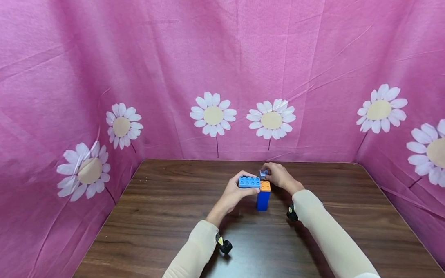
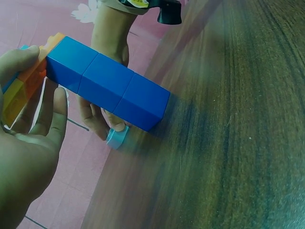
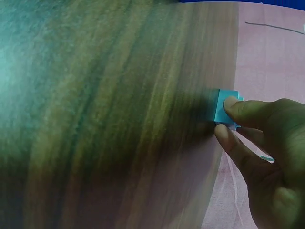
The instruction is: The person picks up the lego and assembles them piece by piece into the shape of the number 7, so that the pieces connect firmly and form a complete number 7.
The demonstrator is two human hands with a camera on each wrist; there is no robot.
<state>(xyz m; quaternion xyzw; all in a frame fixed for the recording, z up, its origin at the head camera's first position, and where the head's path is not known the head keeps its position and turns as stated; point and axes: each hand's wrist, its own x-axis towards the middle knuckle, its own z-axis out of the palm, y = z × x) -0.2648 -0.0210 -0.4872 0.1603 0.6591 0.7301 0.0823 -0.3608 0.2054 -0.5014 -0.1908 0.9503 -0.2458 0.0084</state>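
Note:
A column of dark blue bricks (image 1: pixel 262 200) stands on the table, capped by an orange brick (image 1: pixel 265 185). A light blue eight-stud brick (image 1: pixel 249 182) juts out to the left at its top. In the left wrist view a yellow brick (image 2: pixel 13 99) shows under that overhanging part. My left hand (image 1: pixel 236 190) grips the overhang, thumb along the near side and fingers on the far side. Behind the column, my right hand (image 1: pixel 279 174) pinches a small pale blue brick (image 3: pixel 226 108) between thumb and fingers, low over the table in the right wrist view.
The dark wooden table (image 1: pixel 166 222) has its far edge just beyond the right hand. Pink cloth (image 1: pixel 219 53) printed with white flowers surrounds the back and sides. A small black camera (image 1: pixel 224 245) sits at the left wrist, another camera (image 1: pixel 292 213) at the right.

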